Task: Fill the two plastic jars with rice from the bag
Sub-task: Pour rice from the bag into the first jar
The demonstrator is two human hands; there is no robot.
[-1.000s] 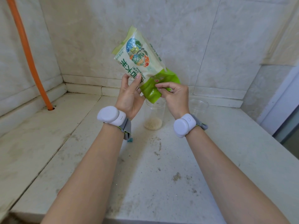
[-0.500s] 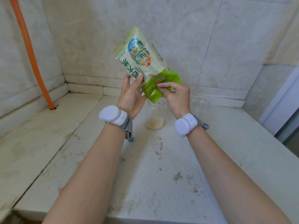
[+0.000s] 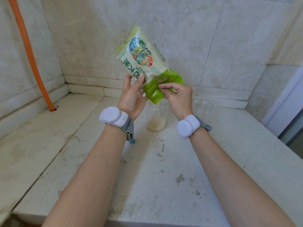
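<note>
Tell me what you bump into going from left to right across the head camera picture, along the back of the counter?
orange hose → left hand → jar with a little rice → right hand → empty jar. The rice bag, held above by both hands, spans several of these, so it is left out.

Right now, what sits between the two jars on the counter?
In the head view, the right hand and wrist hang in front of the gap between rice-bottomed jar and empty jar; nothing else shows there.

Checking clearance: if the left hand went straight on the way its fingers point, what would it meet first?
The left hand points up and away, fingers already on the rice bag, so the bag comes first. Beyond it, probably the tiled wall; depth is unclear.
</note>
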